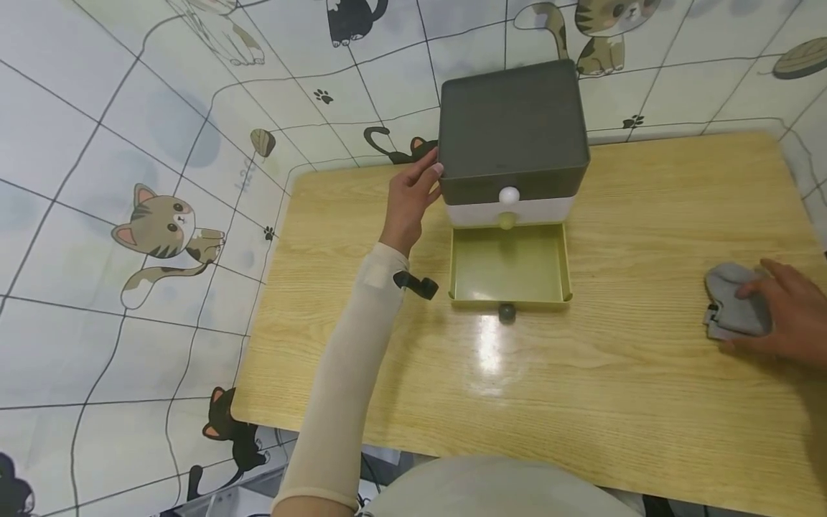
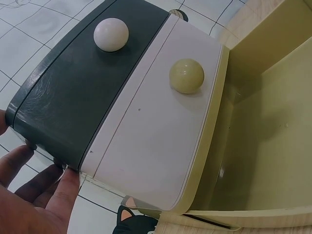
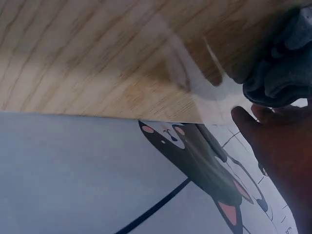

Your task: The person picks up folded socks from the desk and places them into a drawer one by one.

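Observation:
A small drawer unit with a dark grey top (image 1: 513, 122) stands toward the back of the table. Its yellow-green bottom drawer (image 1: 510, 276) is pulled out, with nothing inside. My left hand (image 1: 408, 201) rests against the unit's left side near the front corner, its fingers extended along the dark grey casing in the left wrist view. At the table's right, my right hand (image 1: 793, 312) holds a folded grey cloth piece (image 1: 736, 305) between thumb and fingers. In the right wrist view the cloth (image 3: 282, 80) is partly cut off by the frame edge.
The wooden table (image 1: 646, 402) has its left and back edges against a tiled wall (image 1: 84, 215) printed with cats. Above the open drawer, the dark grey drawer with a white knob (image 1: 509, 195) and the white drawer with a yellow-green knob (image 1: 507, 220) are closed.

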### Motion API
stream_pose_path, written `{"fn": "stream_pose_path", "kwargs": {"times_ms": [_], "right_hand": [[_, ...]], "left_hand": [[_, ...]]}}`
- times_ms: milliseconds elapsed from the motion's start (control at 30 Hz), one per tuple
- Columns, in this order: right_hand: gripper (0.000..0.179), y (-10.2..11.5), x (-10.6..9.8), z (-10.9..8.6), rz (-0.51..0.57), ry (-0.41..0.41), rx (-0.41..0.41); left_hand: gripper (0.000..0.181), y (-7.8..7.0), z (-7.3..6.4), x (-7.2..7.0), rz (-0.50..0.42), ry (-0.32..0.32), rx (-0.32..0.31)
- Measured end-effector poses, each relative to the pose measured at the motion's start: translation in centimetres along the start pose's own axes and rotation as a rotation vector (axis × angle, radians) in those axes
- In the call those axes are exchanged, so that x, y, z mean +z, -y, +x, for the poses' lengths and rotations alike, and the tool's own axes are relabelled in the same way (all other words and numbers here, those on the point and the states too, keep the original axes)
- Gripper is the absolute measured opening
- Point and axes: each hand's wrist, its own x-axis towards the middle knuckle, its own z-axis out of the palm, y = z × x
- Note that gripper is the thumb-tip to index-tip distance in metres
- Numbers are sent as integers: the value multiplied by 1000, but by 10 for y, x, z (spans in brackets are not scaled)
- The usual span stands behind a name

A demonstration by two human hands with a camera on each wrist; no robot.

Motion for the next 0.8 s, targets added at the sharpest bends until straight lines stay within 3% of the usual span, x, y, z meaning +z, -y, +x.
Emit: {"fn": "stream_pose_path", "kwargs": {"times_ms": [133,300,500,667,800], "right_hand": [[94,-5,4,3,-2,-34,-77],[96,-13,8,7,-32,-100,-167],[85,-5,5,4,-84,-69,-145],[67,6,3,5,-112,-65,-138],[62,11,0,5,-130,-100,-144]], "left_hand": [[36,5,3,-5,-27,-11,7],[36,-1,0,-3,-26,13,16],[36,-9,-5,1,9,18,11],[36,1,1,-4,-11,11,16],[36,9,6,-6,-15,13,23]]}}
